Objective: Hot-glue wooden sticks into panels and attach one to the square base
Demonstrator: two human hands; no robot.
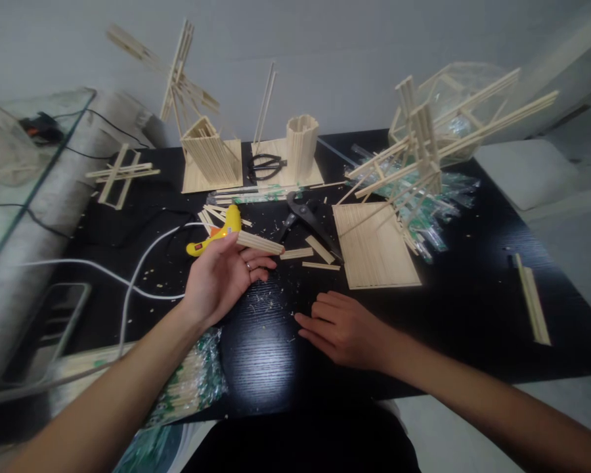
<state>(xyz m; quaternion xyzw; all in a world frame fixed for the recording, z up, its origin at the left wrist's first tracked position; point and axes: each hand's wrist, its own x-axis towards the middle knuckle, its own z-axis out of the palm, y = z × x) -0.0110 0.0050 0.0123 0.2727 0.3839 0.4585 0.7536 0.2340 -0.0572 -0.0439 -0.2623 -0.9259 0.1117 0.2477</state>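
Observation:
My left hand (pixel 226 276), palm up, holds a short strip of joined wooden sticks (pixel 260 243) between thumb and fingers. Just behind that hand lies a yellow glue gun (pixel 217 233). My right hand (pixel 337 328) rests on the black table (pixel 448 335) with its fingers curled loosely, and whether it holds anything cannot be made out. Between and beyond the hands are short stick pieces (pixel 319 249) and dark-handled pliers (pixel 308 217). A flat square panel of sticks (pixel 377 246) lies to the right of the pliers.
Stick towers (pixel 303 148) stand on bases at the back, with black scissors (pixel 266 167) beside one. A stick windmill frame (pixel 426 141) rises at the right over plastic-wrapped sticks (pixel 426 217). A white cable (pixel 132 282) crosses the left side, near a wrapped bundle (pixel 192 381).

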